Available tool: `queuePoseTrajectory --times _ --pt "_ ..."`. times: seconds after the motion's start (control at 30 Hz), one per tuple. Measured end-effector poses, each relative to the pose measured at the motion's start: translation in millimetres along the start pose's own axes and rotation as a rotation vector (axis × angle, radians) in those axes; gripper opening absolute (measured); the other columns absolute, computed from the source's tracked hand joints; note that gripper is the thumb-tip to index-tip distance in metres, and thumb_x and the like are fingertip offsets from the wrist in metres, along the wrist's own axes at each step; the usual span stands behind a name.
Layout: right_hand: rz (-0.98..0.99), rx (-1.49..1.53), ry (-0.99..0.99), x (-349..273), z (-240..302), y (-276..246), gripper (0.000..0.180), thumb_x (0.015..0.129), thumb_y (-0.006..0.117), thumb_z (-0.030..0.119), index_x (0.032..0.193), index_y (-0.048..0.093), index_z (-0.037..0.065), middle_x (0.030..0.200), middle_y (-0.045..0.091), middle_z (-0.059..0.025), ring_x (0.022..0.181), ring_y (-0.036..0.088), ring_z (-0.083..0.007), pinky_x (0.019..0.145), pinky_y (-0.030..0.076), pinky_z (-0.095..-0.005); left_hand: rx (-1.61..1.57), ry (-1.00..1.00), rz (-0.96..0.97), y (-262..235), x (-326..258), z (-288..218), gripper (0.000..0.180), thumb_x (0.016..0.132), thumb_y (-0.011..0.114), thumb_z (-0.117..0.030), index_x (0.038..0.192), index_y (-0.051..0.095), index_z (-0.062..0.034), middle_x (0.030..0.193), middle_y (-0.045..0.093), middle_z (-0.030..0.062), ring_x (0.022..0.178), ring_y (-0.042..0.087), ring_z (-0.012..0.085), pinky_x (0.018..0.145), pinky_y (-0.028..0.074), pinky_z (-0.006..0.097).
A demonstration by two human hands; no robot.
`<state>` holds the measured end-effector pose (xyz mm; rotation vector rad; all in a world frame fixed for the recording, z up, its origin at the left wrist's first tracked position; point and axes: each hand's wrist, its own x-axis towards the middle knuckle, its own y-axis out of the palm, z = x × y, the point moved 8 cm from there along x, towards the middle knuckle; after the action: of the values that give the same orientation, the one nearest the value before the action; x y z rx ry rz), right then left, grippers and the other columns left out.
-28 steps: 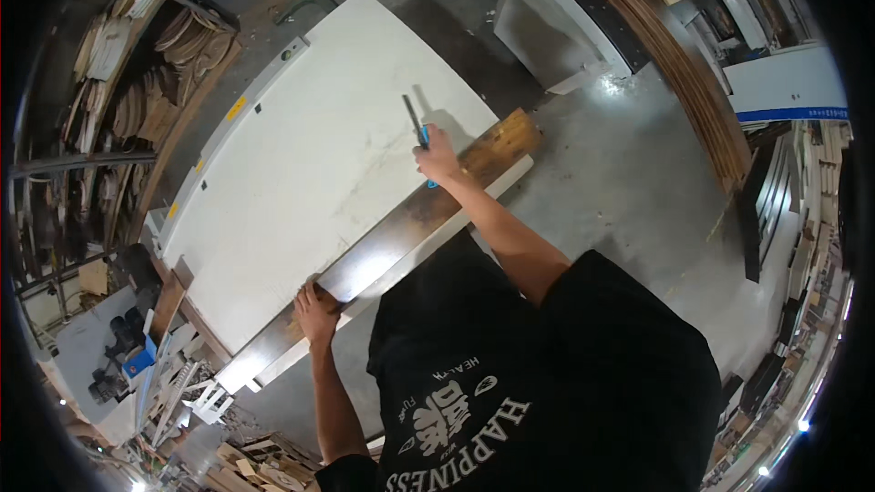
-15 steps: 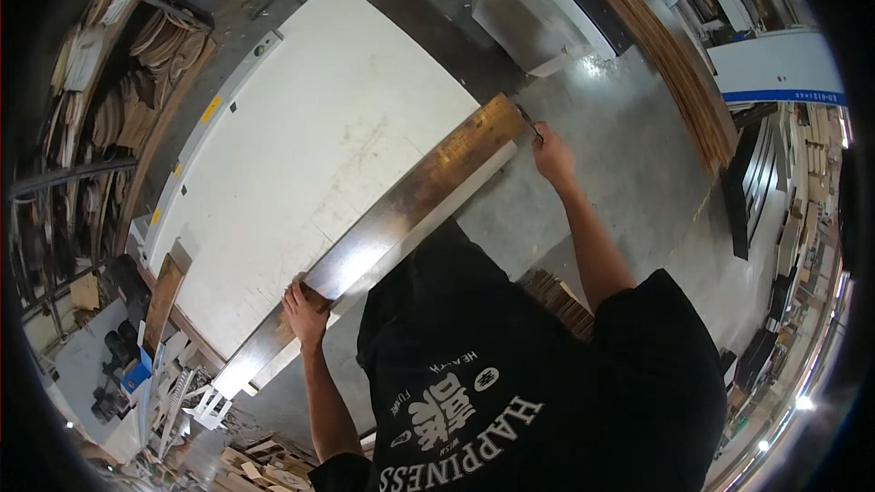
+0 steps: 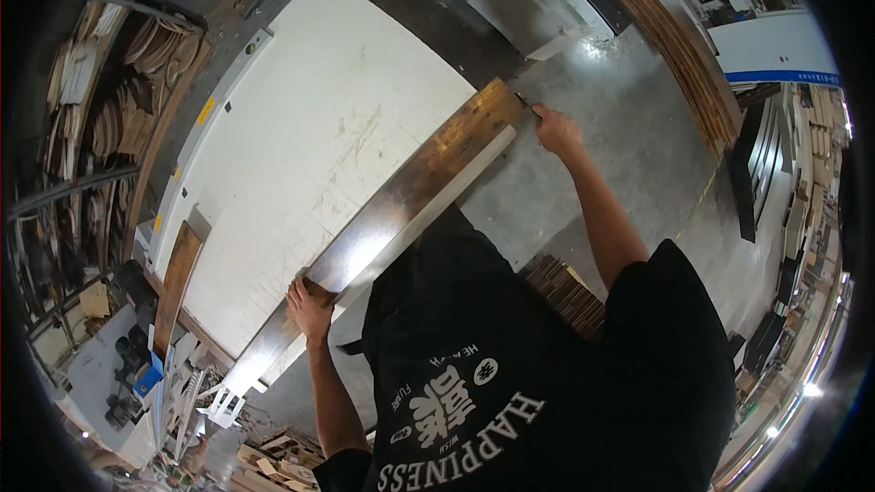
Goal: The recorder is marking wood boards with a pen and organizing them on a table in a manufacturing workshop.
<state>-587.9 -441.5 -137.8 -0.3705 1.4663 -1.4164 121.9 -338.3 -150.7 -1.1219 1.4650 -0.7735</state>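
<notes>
A long, glossy brown board lies aslant along the near edge of a white tabletop. My left hand grips the board toward its lower left part, its fingertips over the far edge. Just past the board's upper right end, my right hand is closed around a small, dark, thin tool. The tool's tip points at that end of the board. What kind of tool it is cannot be made out, since the fingers hide most of it.
A spirit level runs along the table's far left edge. A short brown board leans at its left corner. Scrap wood fills a rack at left. Long brown strips lie at upper right, and stacked wood pieces stand near my right arm.
The view has shifted slightly. My right hand still holds the small tool at the board's end, with less of the tool showing. My left hand stays on the board.
</notes>
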Motion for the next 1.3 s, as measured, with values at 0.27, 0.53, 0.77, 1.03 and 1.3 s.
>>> queuePoseTrajectory --times 0.27,0.53,0.77,1.03,1.3 --pt "-0.041 -0.028 -0.045 2 -3 8 0.04 0.101 0.05 0.023 0.138 0.066 0.022 0.122 0.073 -0.02 0.113 0.068 -0.0425 0.096 0.054 -0.0558 -0.005 -0.034 -0.015 1 1 1 0.105 0.072 0.091 -0.018 0.158 0.033 -0.0071 0.153 0.042 0.0246 0.145 0.037 0.0461 0.124 0.032 0.055" --pt "0.108 -0.136 -0.127 5 -65 136 0.031 0.1 0.055 0.022 0.125 0.071 0.015 0.108 0.075 -0.0212 0.102 0.071 -0.0433 0.089 0.055 -0.0549 -0.017 -0.086 0.071 -1 3 -1 0.108 0.069 0.091 -0.017 0.158 0.031 -0.0039 0.157 0.039 0.0259 0.15 0.032 0.0452 0.127 0.027 0.054" --pt "-0.183 0.958 0.31 17 -64 81 0.035 0.1 0.071 0.029 0.126 0.071 0.006 0.093 0.074 -0.0059 0.064 0.064 -0.0181 0.061 0.052 -0.0351 0.036 -0.007 -0.044 3 -3 8 0.107 0.069 0.094 -0.026 0.156 0.034 -0.0051 0.149 0.046 0.0249 0.142 0.04 0.0441 0.122 0.033 0.054" --pt "-0.243 0.968 0.056 25 -28 73 0.047 0.096 0.078 0.032 0.129 0.069 0.0 0.083 0.067 -0.0025 0.056 0.053 -0.0096 0.053 0.046 -0.0289 0.054 -0.025 0.091 -14 13 7 0.108 0.063 0.096 -0.019 0.153 0.038 -0.0086 0.15 0.049 0.0182 0.143 0.043 0.041 0.123 0.034 0.054" --pt "-0.19 0.812 0.037 24 -25 76 0.036 0.097 0.077 0.032 0.12 0.071 0.005 0.084 0.066 -0.0017 0.059 0.055 -0.0116 0.055 0.048 -0.0296 0.013 0.051 -0.037 -22 -1 31 0.104 0.064 0.091 -0.024 0.154 0.042 -0.0105 0.146 0.051 0.0168 0.142 0.043 0.0399 0.126 0.028 0.054"
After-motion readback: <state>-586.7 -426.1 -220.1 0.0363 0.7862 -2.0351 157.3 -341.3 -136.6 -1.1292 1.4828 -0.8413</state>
